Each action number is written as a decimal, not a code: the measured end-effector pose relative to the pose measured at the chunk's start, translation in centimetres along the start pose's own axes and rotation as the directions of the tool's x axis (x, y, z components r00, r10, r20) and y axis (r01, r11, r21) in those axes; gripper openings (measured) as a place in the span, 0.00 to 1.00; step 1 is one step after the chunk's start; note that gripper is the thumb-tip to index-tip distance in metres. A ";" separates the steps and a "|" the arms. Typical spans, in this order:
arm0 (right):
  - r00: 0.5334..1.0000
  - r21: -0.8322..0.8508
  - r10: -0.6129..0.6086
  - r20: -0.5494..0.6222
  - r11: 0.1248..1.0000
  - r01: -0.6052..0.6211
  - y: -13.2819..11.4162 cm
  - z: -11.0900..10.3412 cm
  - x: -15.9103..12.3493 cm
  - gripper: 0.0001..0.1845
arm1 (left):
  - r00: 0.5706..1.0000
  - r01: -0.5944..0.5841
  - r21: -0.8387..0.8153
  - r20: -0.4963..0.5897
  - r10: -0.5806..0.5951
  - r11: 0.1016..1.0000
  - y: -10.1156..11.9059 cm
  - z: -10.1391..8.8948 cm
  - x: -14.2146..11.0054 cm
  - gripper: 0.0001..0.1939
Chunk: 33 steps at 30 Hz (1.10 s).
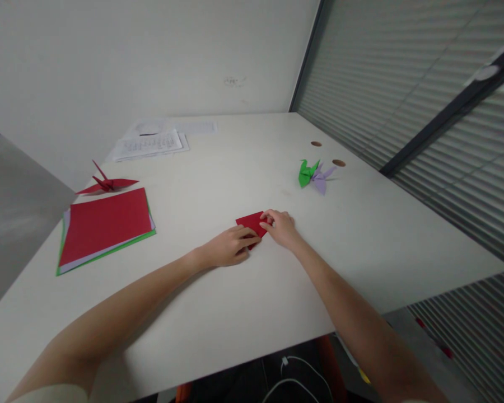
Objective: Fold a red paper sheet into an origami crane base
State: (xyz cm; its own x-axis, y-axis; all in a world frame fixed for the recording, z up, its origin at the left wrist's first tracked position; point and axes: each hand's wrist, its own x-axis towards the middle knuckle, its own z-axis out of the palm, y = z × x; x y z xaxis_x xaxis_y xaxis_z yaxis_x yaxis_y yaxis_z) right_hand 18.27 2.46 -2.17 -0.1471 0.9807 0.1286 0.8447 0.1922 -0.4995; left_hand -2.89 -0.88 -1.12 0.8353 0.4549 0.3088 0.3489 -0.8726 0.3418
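A small folded piece of red origami paper (251,221) lies on the white table between my hands. My left hand (232,246) rests on its near left side, fingers stretched across the paper and pressing it down. At the right corner, my right hand (279,227) pinches the paper's edge between thumb and fingers. Part of the paper is hidden beneath the left fingers, so its full outline cannot be made out.
A stack of red, lilac and green sheets (107,226) lies at left, with a red paper crane (108,184) behind it. Green (306,173) and lilac (320,180) cranes stand at right. Printed papers (151,145) lie at the back. Blinds (424,84) border the right side.
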 end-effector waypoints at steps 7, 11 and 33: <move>1.000 -0.007 -0.002 0.016 1.000 0.002 -0.1 -0.1 -0.1 0.05 | 1.000 -0.013 0.059 0.021 0.012 0.998 0.1 -0.1 0.1 0.18; 1.000 -0.010 0.004 0.012 1.000 -0.004 0.0 0.0 0.0 0.06 | 1.000 -0.015 0.069 0.024 0.013 0.998 0.1 -0.2 0.1 0.19; 1.000 -0.055 -0.006 0.010 0.998 0.006 0.1 0.2 0.0 0.06 | 0.998 0.059 0.121 0.025 -0.063 0.991 0.9 0.3 0.4 0.16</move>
State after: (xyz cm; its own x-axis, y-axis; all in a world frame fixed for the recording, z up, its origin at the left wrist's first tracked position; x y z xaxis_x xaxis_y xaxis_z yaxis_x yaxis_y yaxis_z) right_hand 18.30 2.48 -2.36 -0.1570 0.9799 0.1234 0.8710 0.1963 -0.4504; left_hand -2.15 -1.59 -0.92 0.8220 0.5041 0.2649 0.4466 -0.8593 0.2493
